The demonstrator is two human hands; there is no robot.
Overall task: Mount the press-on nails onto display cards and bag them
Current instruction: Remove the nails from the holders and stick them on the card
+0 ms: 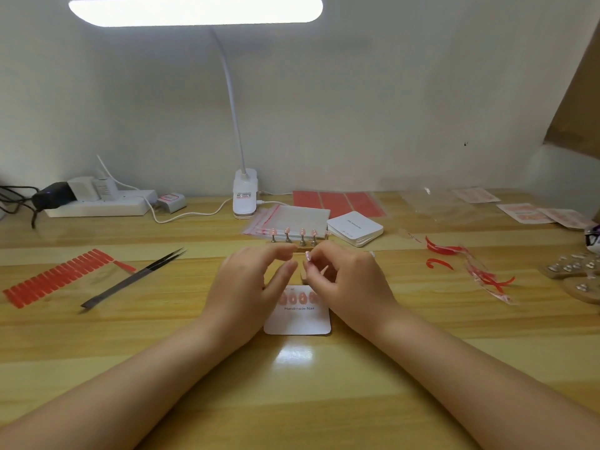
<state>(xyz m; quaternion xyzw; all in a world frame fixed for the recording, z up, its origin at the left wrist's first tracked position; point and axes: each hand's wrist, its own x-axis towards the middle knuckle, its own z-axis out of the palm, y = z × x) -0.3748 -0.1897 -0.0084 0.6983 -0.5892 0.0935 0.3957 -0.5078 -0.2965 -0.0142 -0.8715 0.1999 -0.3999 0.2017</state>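
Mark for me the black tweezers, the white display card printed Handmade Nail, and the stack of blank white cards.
Black tweezers (133, 278): head view, middle of the arms.
White display card printed Handmade Nail (297, 323): head view, bare lower part below the print.
Stack of blank white cards (355, 227): head view, top card's face.

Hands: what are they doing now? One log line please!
right hand: pinches nail | left hand: open, holds nothing | display card: on table, nails in row | stand: behind

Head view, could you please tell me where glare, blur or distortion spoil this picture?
Head view: the lamp head is blown out to white; its glare lies on the table just below the display card; the tweezers look smeared and doubled; the wide-angle lens bows the table's far edge and stretches both forearms.
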